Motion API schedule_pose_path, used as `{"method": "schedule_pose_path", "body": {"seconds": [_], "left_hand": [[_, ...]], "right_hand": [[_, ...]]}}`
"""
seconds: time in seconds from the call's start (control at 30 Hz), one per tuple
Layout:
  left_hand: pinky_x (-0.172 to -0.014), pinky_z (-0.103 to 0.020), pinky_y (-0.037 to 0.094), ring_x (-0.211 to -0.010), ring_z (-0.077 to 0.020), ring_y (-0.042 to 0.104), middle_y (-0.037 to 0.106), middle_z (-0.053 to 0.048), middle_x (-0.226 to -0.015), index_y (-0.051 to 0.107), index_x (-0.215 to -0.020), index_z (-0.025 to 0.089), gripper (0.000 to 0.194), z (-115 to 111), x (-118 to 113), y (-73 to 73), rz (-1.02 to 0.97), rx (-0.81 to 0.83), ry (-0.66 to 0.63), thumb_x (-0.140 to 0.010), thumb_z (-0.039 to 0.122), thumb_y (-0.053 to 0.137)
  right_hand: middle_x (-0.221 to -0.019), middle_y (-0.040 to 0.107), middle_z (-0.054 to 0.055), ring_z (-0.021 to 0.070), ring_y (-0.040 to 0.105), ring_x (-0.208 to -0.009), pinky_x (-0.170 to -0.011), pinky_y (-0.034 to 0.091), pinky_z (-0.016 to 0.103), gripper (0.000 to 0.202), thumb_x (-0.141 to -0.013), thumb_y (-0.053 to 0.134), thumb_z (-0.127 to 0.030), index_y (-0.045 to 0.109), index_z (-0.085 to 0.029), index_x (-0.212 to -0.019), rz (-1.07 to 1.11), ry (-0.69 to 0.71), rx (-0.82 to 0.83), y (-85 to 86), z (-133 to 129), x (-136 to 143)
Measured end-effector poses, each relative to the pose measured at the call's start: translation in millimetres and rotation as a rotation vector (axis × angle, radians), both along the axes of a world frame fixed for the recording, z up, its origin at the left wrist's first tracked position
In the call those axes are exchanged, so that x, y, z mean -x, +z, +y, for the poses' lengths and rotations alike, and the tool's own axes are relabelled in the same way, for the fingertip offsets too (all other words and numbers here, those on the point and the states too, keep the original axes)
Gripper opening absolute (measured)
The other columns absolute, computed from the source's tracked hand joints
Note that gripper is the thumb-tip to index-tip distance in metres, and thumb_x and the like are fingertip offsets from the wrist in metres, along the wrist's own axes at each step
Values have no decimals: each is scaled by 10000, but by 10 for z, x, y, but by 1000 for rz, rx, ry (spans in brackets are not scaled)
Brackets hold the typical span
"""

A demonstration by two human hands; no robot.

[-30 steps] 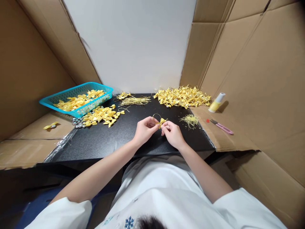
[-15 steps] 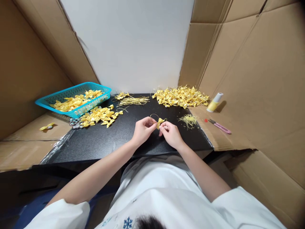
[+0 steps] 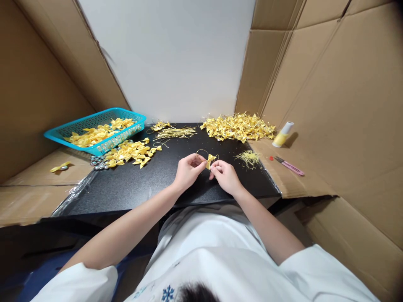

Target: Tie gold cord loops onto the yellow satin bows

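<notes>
A small yellow ribbon bow (image 3: pixel 210 159) is pinched between my two hands over the near part of the black tabletop (image 3: pixel 126 193). My left hand (image 3: pixel 189 169) has thumb and forefinger closed at the bow's left side. On its right side, the fingertips of my right hand (image 3: pixel 225 174) are closed on the lower edge. A thin gold cord (image 3: pixel 203 150) loops up above the left fingers, and a bit of it shows right of the bow. Fingers hide the bow's underside and the cord's ends.
A blue basket (image 3: pixel 63 140) of yellow bows stands at left, with a loose bow pile (image 3: pixel 132 153) and silver beads (image 3: pixel 99 162) beside it. Gold cords (image 3: pixel 176 132) and corded bows (image 3: pixel 239 127) lie behind. Thread scraps (image 3: pixel 248 159), a thread spool (image 3: pixel 282 135) and pink-handled snips (image 3: pixel 289 165) are right.
Both hands keep their pinch on the bow, almost in the same spot. The whole view has shifted very slightly.
</notes>
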State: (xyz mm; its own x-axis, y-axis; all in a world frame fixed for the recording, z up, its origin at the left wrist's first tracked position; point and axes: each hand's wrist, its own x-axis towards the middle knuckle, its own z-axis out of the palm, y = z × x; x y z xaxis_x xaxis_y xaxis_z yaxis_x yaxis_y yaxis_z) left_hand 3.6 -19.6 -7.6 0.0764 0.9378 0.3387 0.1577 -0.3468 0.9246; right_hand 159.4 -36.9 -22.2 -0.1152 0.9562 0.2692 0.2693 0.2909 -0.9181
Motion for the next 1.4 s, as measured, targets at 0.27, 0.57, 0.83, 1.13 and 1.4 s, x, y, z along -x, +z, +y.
{"method": "schedule_pose_path", "body": {"seconds": [0.27, 0.57, 0.83, 1.13, 1.4], "left_hand": [[-559, -212, 408, -557, -93, 526, 624, 3, -630, 643, -693, 146, 180, -9, -3, 12, 2, 14, -9, -696, 317, 700], [-551, -213, 396, -540, -91, 511, 610, 10, -610, 648, -701, 147, 175, -5, -7, 6, 18, 13, -19, -701, 317, 690], [-541, -215, 388, -533, -93, 511, 619, 6, -605, 657, -691, 146, 178, -13, -7, -5, 22, 11, -13, -698, 319, 697], [-540, -215, 387, -534, -95, 518, 632, 1, -611, 666, -699, 143, 188, -24, -14, -12, 2, 27, -18, -696, 326, 709], [-567, -222, 436, -564, -107, 567, 668, -19, -649, 673, -703, 140, 221, -60, -73, -10, -79, 66, -4, -663, 345, 745]], "right_hand": [[-557, 657, -13, 131, 586, -522, -623, 447, 255, 138, -850, 517, -282, 534, -207, -735, 20, -8, 5, 1, 4, 5], [-575, 667, -1, 132, 586, -530, -634, 456, 260, 149, -854, 517, -305, 533, -201, -748, 29, 4, -5, -34, 31, 1], [-559, 647, -3, 125, 574, -517, -616, 463, 257, 184, -848, 524, -346, 529, -198, -739, 70, 7, 12, -40, 38, 26], [-547, 626, -11, 121, 557, -507, -625, 465, 264, 208, -848, 534, -366, 532, -198, -726, 68, 8, -17, -41, 45, 22], [-548, 605, -19, 114, 532, -497, -596, 450, 257, 235, -846, 542, -402, 524, -199, -731, 160, 30, -11, -84, 92, 35]]}}
